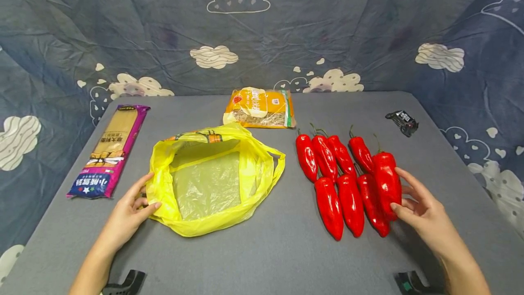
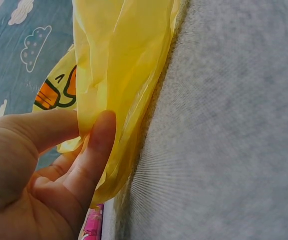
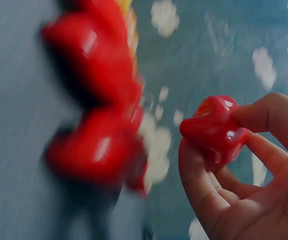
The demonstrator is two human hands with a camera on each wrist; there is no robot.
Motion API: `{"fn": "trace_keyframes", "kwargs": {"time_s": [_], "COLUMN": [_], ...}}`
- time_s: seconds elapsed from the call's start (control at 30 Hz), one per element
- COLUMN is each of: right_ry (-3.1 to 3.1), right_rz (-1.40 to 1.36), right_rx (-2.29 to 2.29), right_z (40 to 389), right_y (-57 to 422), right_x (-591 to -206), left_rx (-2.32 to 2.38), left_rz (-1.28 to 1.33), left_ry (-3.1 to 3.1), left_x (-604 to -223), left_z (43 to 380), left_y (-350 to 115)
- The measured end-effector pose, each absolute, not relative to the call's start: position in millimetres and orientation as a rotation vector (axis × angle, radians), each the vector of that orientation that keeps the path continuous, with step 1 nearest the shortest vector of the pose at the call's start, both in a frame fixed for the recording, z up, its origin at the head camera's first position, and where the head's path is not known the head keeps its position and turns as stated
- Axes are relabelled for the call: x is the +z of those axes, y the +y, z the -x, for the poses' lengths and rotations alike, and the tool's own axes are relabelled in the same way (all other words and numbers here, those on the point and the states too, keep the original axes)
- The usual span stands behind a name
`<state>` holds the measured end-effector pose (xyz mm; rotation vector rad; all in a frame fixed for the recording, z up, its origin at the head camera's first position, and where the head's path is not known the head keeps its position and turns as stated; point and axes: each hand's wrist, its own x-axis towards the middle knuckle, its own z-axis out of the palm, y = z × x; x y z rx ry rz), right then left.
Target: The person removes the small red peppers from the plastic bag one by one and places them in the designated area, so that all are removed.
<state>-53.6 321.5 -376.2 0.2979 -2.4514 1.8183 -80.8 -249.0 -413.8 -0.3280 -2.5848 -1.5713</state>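
A yellow plastic bag (image 1: pixel 204 227) stands with its mouth spread wide, its pale inside showing in the head view. My left hand (image 1: pixel 128 213) pinches the bag's left edge between thumb and fingers; the left wrist view shows the thin film (image 2: pixel 121 65) between them. On the right, my right hand (image 1: pixel 423 211) grips a glossy red pepper (image 1: pixel 386 185) by its side, stem pointing away. The right wrist view shows this pepper (image 3: pixel 213 132) lifted apart from the others. Several more red peppers (image 1: pixel 329 206) lie in two rough rows beside it.
A purple-edged pack of spaghetti (image 1: pixel 108 149) lies at the left. At the back middle sits an orange food packet (image 1: pixel 259 108). A small crumpled black item (image 1: pixel 403 122) rests at the far right. Dark cloud-printed cloth (image 1: pixel 262 31) hangs behind the grey table (image 1: pixel 262 263).
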Motion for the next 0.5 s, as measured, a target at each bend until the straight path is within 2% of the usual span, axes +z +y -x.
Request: {"fn": "trace_keyframes", "kwargs": {"time_s": [0.27,0.5], "right_ry": [-2.784,-2.984], "right_rz": [-0.003,0.031], "right_rx": [1.476,1.393], "right_z": [49.1,59.8], "right_y": [375.8,388.7], "right_x": [-412.4,-410.6], "left_rx": [-1.558,-1.545], "left_rz": [0.305,0.293], "left_ry": [-2.617,-2.622], "left_x": [-413.4,-413.4], "left_z": [80.6,79.6], "left_y": [-250.1,-250.8]}}
